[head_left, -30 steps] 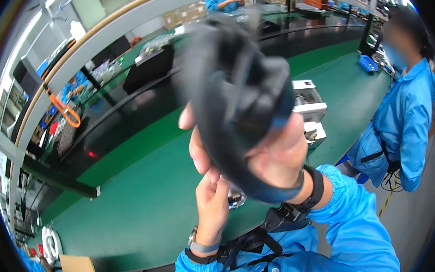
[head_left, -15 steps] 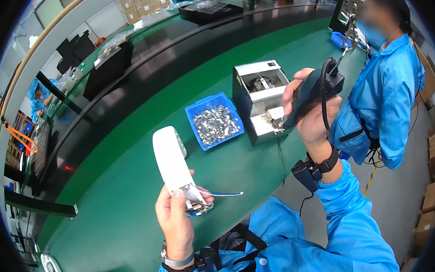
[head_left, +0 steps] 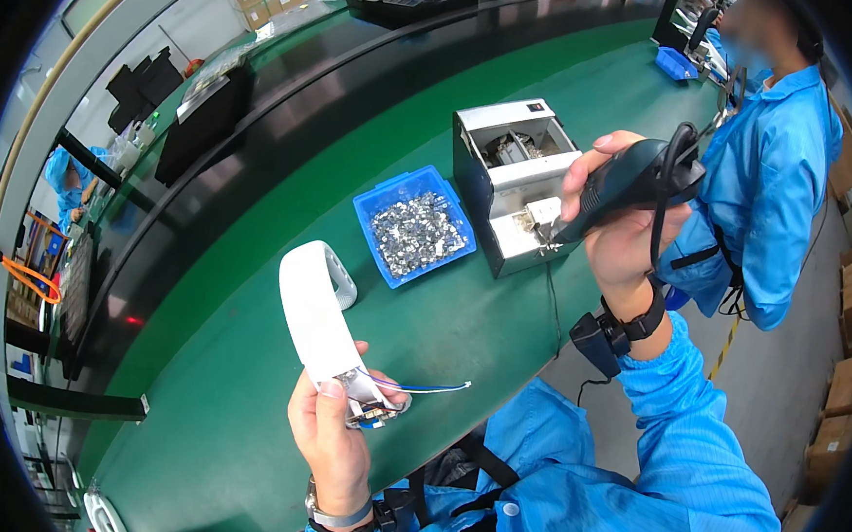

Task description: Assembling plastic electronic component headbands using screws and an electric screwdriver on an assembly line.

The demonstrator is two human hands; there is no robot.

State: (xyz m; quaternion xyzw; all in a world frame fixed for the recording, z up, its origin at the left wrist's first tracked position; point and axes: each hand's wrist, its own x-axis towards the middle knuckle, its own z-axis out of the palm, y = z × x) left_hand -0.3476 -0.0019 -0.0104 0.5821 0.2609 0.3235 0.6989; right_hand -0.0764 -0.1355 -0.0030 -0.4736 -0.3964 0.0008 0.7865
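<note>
My left hand (head_left: 329, 441) is closed around the lower end of a white curved plastic housing (head_left: 311, 308). A small circuit board (head_left: 370, 416) shows at that end, and thin blue and white wires (head_left: 428, 389) stick out to the right. My right hand (head_left: 623, 234) grips a black electric screwdriver (head_left: 626, 186) with a cable looping off its back end. Its tip points down at the front tray of a screw feeder (head_left: 509, 188), a grey and black box; whether it touches a screw is too small to tell.
Left of the feeder, a blue bin (head_left: 412, 228) holds many small metal parts. The green worktable (head_left: 240, 430) curves along a dark conveyor edge (head_left: 288, 126). A co-worker in blue (head_left: 773, 180) stands at the right, near a small blue bin (head_left: 676, 64). Cartons (head_left: 840, 389) line the right side.
My left hand and the housing have shifted slightly left, and the housing has turned so its inner curve shows more. The screwdriver leans flatter, with its tip still at the feeder.
</note>
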